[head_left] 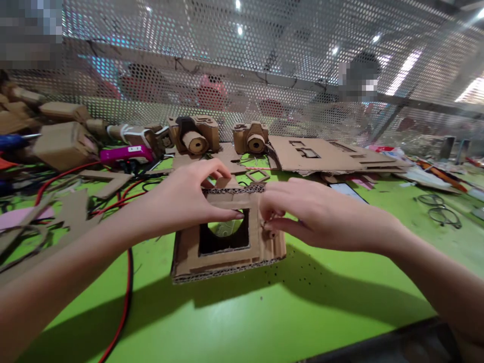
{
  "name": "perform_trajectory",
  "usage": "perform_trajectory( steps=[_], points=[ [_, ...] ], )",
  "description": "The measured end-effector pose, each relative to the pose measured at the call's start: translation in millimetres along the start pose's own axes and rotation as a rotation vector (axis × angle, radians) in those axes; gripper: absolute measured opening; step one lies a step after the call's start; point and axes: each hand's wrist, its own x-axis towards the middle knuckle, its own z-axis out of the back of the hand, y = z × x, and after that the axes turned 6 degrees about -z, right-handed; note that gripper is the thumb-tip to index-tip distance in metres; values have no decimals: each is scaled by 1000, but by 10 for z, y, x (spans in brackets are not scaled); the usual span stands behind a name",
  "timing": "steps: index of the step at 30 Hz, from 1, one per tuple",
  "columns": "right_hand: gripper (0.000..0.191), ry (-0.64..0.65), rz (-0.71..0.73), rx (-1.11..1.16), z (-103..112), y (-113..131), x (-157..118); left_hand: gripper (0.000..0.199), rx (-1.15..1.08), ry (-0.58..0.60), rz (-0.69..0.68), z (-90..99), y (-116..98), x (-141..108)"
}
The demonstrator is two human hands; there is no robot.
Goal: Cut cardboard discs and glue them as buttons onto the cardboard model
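Observation:
A cardboard box body point(227, 257) with a square window is tilted above the green table. Through the window a round opening shows the green behind it. My left hand point(192, 194) grips its upper left part, the thumb reaching over the window's top edge and the fingers behind the top edge. On the box's right side, my right hand point(295, 212) has its fingers pinched together near a small round cardboard piece point(273, 234). Whatever sits between those right fingertips is too small to make out.
Two cardboard cameras point(196, 138) and cut cardboard sheets point(321, 154) stand behind. Left are a purple device point(126, 155), red and black cables point(127, 297) and scraps. Glasses point(440, 212) and a phone point(346, 191) lie right. A perforated metal screen point(234, 65) rises behind the table.

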Motion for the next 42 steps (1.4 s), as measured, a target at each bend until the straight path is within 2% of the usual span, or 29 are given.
perform_trajectory(
  steps=[3,4,5,7,10,15,19,30,36,42],
  points=[
    [7,-421,-188,198,-225,7,-143,54,-1,1,-31,-6,-3,-7],
    [13,-519,-293,281,-321,11,-196,55,11,4,-39,-9,0,-12],
    [23,-542,-411,385,-417,16,-245,57,27,10,-42,-11,4,-20],
    [44,-426,-587,673,-584,30,-323,65,60,43,-35,-11,11,-40],
    [65,-252,-666,1042,-733,47,-372,77,100,103,-15,-1,19,-78],
    [78,-240,-655,1267,-810,54,-367,75,141,143,-29,17,20,-135],
    [77,-245,-643,1295,-850,63,-363,72,150,154,-26,18,-4,-153],
    [69,-359,-665,1203,-890,184,-355,70,130,123,-41,4,-52,-152],
    [69,-369,-652,1201,-905,215,-355,65,131,108,-47,-2,-115,-164],
    [70,-377,-675,1206,-898,223,-363,64,150,152,-33,36,-142,-173]
  ],
)
